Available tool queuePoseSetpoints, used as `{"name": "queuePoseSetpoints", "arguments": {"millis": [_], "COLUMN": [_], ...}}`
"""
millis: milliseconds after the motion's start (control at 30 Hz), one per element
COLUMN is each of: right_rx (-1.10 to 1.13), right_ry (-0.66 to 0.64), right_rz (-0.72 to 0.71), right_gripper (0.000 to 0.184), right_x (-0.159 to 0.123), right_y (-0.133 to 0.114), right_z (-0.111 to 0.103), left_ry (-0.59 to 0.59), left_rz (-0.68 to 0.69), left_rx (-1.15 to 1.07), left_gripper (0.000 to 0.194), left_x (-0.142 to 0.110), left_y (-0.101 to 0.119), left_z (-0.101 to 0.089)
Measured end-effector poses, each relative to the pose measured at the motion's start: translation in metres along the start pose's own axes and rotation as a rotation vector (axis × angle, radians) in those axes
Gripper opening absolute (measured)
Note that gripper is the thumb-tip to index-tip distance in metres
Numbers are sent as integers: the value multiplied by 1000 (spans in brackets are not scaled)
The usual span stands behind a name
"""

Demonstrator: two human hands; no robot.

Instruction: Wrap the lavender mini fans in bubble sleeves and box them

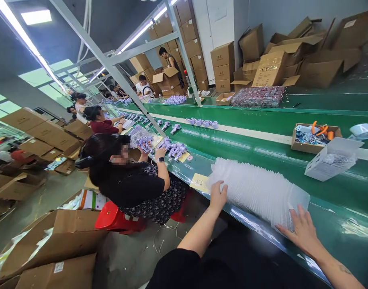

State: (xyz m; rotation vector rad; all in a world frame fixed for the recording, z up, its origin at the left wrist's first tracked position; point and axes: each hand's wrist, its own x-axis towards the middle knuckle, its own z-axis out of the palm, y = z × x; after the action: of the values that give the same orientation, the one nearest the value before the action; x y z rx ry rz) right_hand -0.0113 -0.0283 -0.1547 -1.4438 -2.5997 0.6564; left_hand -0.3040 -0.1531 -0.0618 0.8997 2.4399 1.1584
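Observation:
A long fanned row of translucent white plastic bags [256,188], perhaps bubble wrap, lies along the near edge of the green bench. My left hand [218,196] is at the left end of the row, thumb and fingers apart, touching its near corner. At the opposite end, my right hand [303,228] rests with fingers spread against the last bags. Neither hand grips anything. A yellow paper note [199,183] lies just left of the row, partly covered by it.
A co-worker [126,180] sits to the left, handling small lilac handheld fans [177,150]. Beyond the bags are a tool-filled cardboard tray [307,147] and an open white box [330,162]. More fans [202,123] sit on the green belt. A metal post [185,56] rises behind.

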Motion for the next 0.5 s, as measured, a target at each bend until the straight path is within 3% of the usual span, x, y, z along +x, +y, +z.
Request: {"name": "queuePoseSetpoints", "arguments": {"millis": [100,267,400,500], "right_rx": [-49,-109,-58,23], "right_ry": [-56,-127,-27,107], "right_rz": [-37,-4,-38,46], "right_gripper": [92,86,85,84], "right_x": [3,2,0,3], "right_y": [-8,-12,-7,3], "right_z": [-4,1,0,-4], "left_ry": [-25,-145,-15,30], "left_rz": [68,192,67,-39], "left_rx": [140,245,388,497], "left_gripper": [38,46,55,61], "left_x": [11,2,30,64], "left_y": [-4,-6,-12,-17], "left_z": [5,20,10,-2]}}
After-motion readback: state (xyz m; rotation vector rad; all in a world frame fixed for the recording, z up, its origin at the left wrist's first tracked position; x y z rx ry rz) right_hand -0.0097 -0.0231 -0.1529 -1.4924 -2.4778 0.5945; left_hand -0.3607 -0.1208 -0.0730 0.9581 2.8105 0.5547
